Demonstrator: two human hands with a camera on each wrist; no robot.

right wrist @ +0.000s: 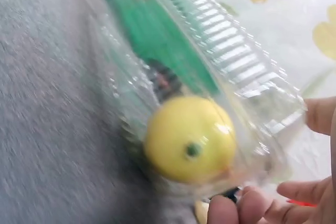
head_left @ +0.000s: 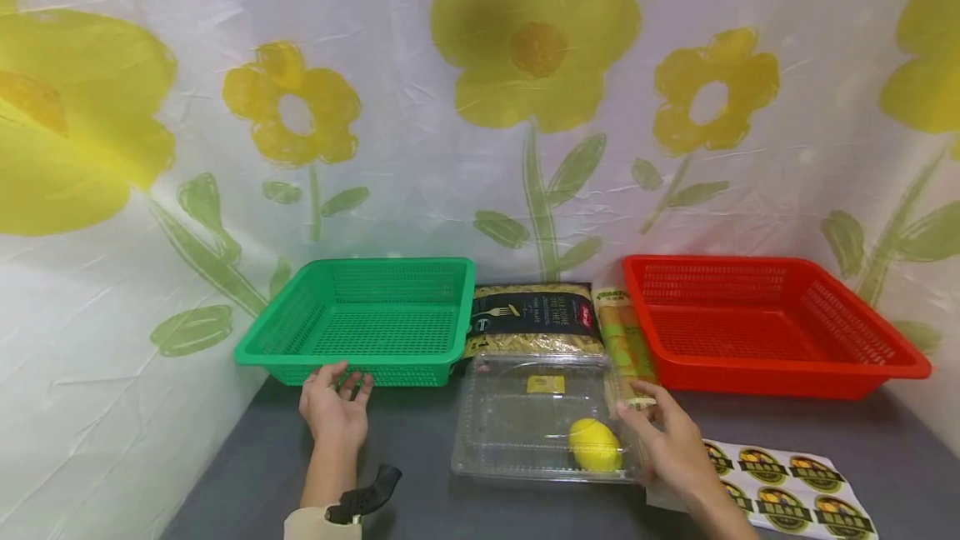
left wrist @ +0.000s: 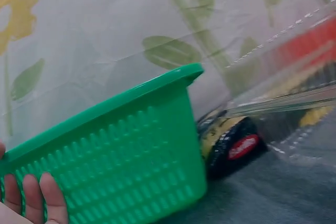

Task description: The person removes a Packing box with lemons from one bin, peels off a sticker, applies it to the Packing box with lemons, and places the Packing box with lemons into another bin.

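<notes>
In the head view, a clear plastic clamshell box (head_left: 510,432) lies in front of me at the middle of the table, with a yellow lemon (head_left: 595,444) inside near its right front corner. My right hand (head_left: 667,440) grips the box at its right edge; in the right wrist view the thumb is on one side and the fingers (right wrist: 252,205) on the other. My left hand (head_left: 335,411), palm up with loosely bent fingers, is at the front wall of the green basket (head_left: 352,375). Its fingertips (left wrist: 51,187) appear close against that wall; contact is unclear.
A pasta bag (head_left: 532,315) lies behind the box, beside an orange-green packet (head_left: 628,344). The red basket (head_left: 757,377) stands at right. A sheet of round stickers (head_left: 783,490) lies on the grey table (head_left: 420,473), near my right forearm. A flowered cloth (head_left: 405,190) hangs behind.
</notes>
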